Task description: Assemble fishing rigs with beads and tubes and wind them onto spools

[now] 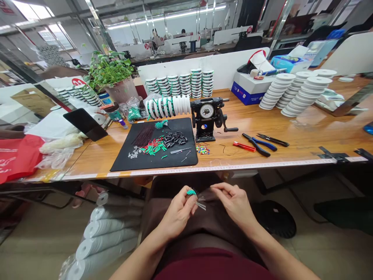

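Piece (191,192) (teal) sits in the left hand (178,209).

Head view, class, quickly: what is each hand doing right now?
Left hand: closed, holding a small, textured teal-green piece with thin pale strands sticking out.
Right hand: fingers pinched together; whether they hold anything fine cannot be told.

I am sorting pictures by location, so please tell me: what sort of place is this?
Most likely a workshop or factory floor for small parts. The wooden bench holds a hand-cranked machine and stacks of white spools, and round red number signs show at stations behind.
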The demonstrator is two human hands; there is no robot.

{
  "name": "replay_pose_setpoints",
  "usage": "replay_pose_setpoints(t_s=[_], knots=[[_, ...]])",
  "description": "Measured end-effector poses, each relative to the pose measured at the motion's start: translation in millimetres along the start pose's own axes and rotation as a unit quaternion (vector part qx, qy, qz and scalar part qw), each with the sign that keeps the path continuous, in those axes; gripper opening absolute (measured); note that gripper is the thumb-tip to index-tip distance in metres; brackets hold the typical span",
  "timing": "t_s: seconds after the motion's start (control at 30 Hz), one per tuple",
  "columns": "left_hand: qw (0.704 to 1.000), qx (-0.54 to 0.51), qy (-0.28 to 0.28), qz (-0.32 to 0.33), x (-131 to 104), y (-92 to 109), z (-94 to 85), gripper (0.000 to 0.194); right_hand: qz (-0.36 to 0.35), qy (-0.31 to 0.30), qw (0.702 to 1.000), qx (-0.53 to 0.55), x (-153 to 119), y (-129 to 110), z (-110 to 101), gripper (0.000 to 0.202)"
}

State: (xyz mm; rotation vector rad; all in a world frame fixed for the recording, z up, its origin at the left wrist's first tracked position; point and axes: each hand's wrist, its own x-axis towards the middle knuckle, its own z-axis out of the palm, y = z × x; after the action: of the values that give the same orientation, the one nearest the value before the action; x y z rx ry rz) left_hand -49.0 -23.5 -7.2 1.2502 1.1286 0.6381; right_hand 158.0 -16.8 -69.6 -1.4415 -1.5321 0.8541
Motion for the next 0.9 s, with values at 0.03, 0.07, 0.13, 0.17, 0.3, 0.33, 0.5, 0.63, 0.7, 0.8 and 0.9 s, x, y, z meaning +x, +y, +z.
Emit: replay_pose_setpoints(t_s=[0.03, 0.07, 0.13, 0.17, 0.3, 0.33, 0.5, 0.63, 0.7, 0.8, 0.9], knots=[[1.000, -0.011, 0.004, 0.003, -0.7, 1.2, 0.3, 0.035, 0.004, 0.035, 0.999, -0.011, 2.7, 4.7, -0.9, 0.029], [1.000, -0.011, 0.012, 0.006, -1.4, 2.5, 0.1, 0.035, 0.012, 0.060, 0.998, -0.016, 5.1, 7.7, -2.4, 0.030], [0.999, 0.024, 0.033, 0.011, -2.6, 5.0, -1.0, 0.036, 0.028, 0.057, 0.998, 0.011, 8.1, 6.0, -6.4, 0.030], [0.998, 0.048, 0.039, 0.012, -3.0, 6.0, -1.5, 0.036, 0.034, 0.029, 0.998, 0.042, 8.5, 1.3, -8.3, 0.029], [0.994, 0.091, 0.057, 0.004, -4.1, 9.7, 0.6, 0.033, 0.046, -0.108, 0.975, 0.186, 4.3, -29.3, -10.2, 0.030], [0.994, 0.092, 0.062, -0.001, -4.6, 11.0, 1.9, 0.031, 0.053, -0.129, 0.968, 0.207, 2.6, -35.5, -8.8, 0.031], [0.996, 0.069, 0.060, -0.023, -8.0, 19.5, 6.8, 0.027, 0.102, -0.173, 0.953, 0.226, -4.7, -43.9, 1.8, 0.038], [0.998, 0.044, 0.034, -0.020, -7.7, 24.8, 7.6, 0.031, 0.097, -0.161, 0.945, 0.269, -7.7, -42.6, 5.9, 0.037], [0.999, 0.035, 0.026, -0.017, -6.9, 26.4, 8.1, 0.032, 0.081, -0.146, 0.947, 0.273, -8.1, -41.9, 6.2, 0.032], [0.999, 0.037, 0.017, -0.013, -6.1, 28.9, 8.9, 0.033, 0.062, -0.128, 0.956, 0.257, -7.6, -39.8, 5.6, 0.027], [0.999, 0.040, 0.015, -0.010, -5.7, 30.6, 9.4, 0.031, 0.058, -0.132, 0.953, 0.266, -6.3, -38.9, 4.4, 0.024]])
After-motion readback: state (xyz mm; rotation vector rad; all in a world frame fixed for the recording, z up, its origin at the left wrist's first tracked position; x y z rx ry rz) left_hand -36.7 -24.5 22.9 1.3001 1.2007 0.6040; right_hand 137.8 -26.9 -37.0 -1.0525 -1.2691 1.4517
